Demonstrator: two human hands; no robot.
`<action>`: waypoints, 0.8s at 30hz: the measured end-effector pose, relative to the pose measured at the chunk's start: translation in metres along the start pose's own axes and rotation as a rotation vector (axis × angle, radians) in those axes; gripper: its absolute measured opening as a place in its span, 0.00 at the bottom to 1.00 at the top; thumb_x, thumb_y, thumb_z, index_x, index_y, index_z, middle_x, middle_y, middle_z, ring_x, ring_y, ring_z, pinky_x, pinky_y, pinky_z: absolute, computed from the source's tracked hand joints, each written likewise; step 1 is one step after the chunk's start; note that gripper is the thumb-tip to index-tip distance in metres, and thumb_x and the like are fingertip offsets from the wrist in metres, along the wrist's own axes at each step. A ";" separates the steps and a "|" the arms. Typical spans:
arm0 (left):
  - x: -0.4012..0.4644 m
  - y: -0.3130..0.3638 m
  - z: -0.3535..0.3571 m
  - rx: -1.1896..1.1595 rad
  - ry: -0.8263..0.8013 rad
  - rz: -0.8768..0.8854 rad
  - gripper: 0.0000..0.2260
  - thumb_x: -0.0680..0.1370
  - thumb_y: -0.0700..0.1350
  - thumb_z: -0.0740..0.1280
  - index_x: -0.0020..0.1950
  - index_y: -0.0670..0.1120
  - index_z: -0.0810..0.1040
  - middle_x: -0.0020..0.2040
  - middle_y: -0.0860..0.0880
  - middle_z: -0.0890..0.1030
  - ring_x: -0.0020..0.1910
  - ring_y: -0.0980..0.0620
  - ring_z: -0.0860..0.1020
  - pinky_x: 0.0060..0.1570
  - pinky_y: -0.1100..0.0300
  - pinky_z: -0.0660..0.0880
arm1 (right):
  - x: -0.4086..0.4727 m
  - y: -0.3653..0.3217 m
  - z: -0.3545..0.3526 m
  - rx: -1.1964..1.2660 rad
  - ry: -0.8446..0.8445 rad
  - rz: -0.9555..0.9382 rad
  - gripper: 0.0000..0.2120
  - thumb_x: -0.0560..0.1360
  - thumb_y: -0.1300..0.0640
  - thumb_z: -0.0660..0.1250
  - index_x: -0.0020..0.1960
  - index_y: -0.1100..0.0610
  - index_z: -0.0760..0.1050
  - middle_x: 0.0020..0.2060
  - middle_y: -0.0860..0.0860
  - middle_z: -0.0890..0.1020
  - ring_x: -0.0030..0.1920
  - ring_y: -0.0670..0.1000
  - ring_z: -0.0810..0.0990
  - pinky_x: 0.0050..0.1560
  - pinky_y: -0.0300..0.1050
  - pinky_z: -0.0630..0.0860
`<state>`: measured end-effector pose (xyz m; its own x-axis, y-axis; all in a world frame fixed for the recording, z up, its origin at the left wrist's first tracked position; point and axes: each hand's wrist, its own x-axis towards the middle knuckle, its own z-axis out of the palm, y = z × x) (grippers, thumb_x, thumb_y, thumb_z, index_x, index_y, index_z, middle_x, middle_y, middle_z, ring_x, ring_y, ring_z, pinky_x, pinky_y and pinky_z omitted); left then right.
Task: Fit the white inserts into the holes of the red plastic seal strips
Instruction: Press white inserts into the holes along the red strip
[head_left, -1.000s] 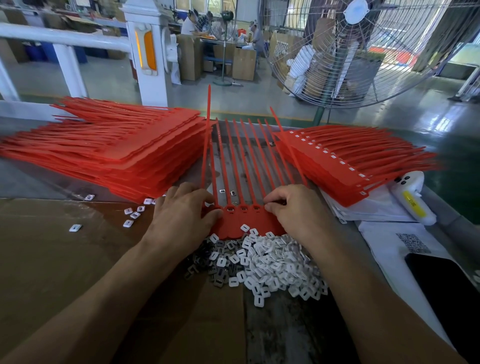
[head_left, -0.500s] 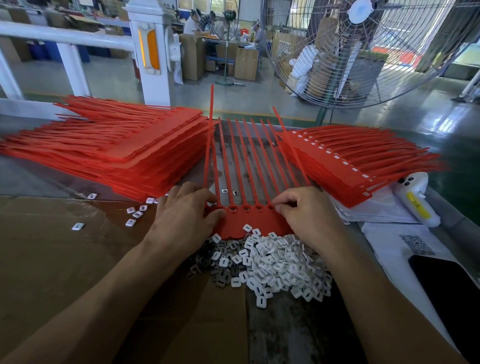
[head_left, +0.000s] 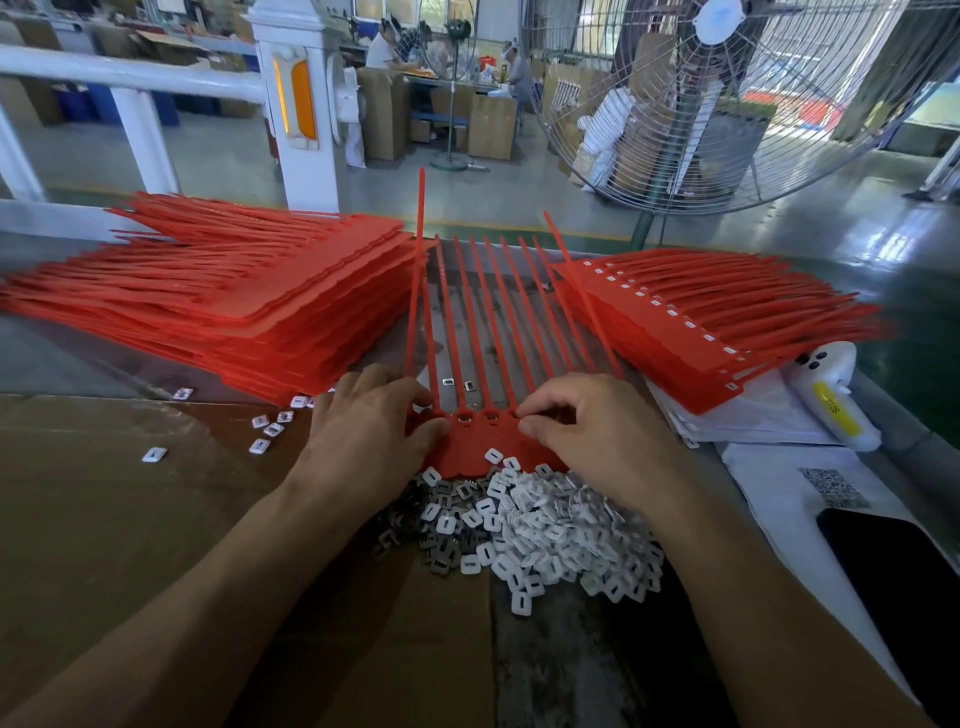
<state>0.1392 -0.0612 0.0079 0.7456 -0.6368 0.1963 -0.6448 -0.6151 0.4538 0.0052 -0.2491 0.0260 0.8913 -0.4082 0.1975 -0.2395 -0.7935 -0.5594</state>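
Right hand (head_left: 597, 431) pinches at a hole in the red strip sheet (head_left: 483, 447) on the desk; left hand (head_left: 369, 436) presses it flat. Seat each insert square, feeding from the pile (head_left: 545, 530) just beside.

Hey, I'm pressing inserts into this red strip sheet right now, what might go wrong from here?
1. The right hand covers the hole that its fingertips pinch at, so an insert could seat crooked unseen.
2. The pile of white inserts spills onto the red strip sheet; either hand may scatter more, like the stray inserts on the cardboard.
3. The left hand only presses one corner, so the sheet could slide.
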 end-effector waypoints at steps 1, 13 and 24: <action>0.000 0.000 0.000 0.000 0.001 0.000 0.17 0.79 0.61 0.66 0.66 0.56 0.78 0.69 0.54 0.72 0.71 0.51 0.65 0.72 0.48 0.59 | -0.001 -0.003 0.000 0.012 -0.044 -0.010 0.03 0.78 0.50 0.74 0.51 0.45 0.85 0.44 0.35 0.82 0.48 0.30 0.77 0.43 0.26 0.71; 0.000 0.001 0.000 0.017 0.006 -0.006 0.17 0.80 0.60 0.66 0.67 0.56 0.77 0.69 0.54 0.72 0.71 0.50 0.65 0.72 0.47 0.59 | -0.005 -0.020 0.016 -0.021 -0.127 -0.008 0.05 0.74 0.48 0.77 0.44 0.46 0.82 0.40 0.41 0.82 0.40 0.39 0.80 0.39 0.36 0.77; 0.000 0.001 0.001 0.012 0.012 0.002 0.17 0.79 0.60 0.66 0.66 0.56 0.78 0.69 0.54 0.72 0.70 0.51 0.65 0.72 0.48 0.59 | -0.006 -0.020 0.013 -0.003 -0.120 -0.036 0.02 0.78 0.52 0.74 0.49 0.45 0.82 0.44 0.38 0.81 0.43 0.36 0.80 0.41 0.31 0.73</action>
<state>0.1385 -0.0625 0.0080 0.7465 -0.6322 0.2074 -0.6480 -0.6198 0.4426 0.0093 -0.2247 0.0256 0.9388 -0.3230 0.1197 -0.2076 -0.8078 -0.5517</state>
